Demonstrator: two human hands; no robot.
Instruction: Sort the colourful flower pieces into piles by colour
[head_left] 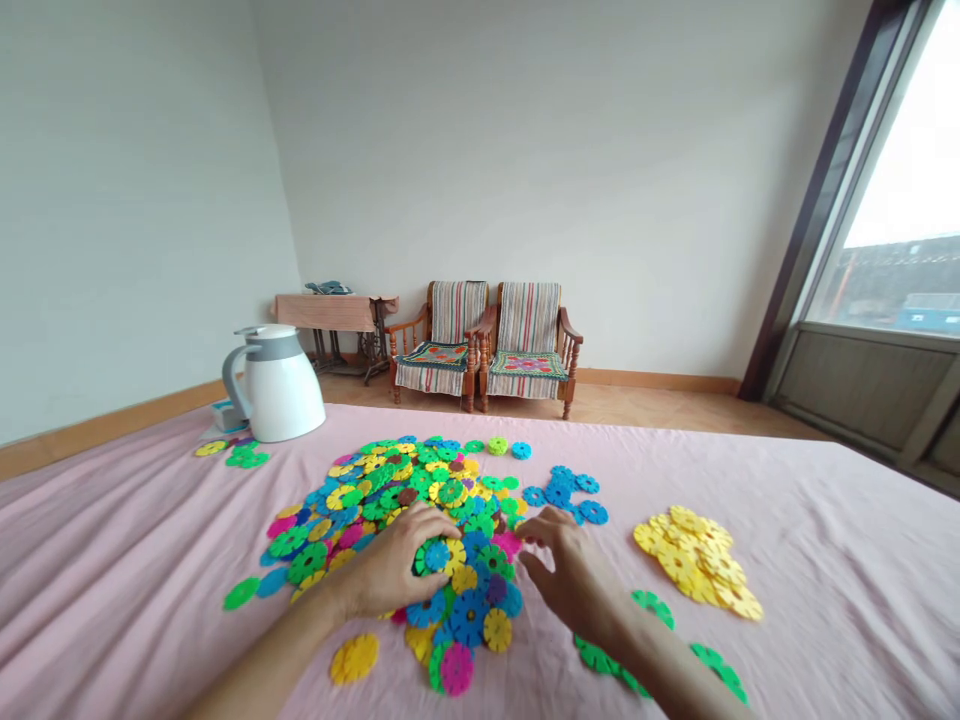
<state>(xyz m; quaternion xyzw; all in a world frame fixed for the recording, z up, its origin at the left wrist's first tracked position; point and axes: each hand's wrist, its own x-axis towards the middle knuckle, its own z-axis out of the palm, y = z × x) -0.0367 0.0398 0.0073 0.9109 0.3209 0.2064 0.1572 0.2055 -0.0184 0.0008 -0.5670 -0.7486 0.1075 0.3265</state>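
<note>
A large mixed pile of notched plastic discs [390, 480] in green, blue, yellow, pink and other colours spreads over the pink cloth. My left hand [401, 560] rests over the pile, thumb and fingers apart and curved around a few green, blue and yellow discs; no grip on them shows. At the pile's right edge is my right hand [566, 565], fingers bent and apart, with nothing seen between them. Yellow discs [697, 560] form a separate heap on the right. Blue discs [562, 487] lie beyond my right hand, and green discs [652, 607] lie around my right forearm.
A white and grey jug [285, 390] stands at the cloth's far left, near a few green discs [246, 456] and yellow ones. Past the far edge of the pink cloth [825, 520] are two wooden armchairs [529, 345] and a covered sewing table [326, 312].
</note>
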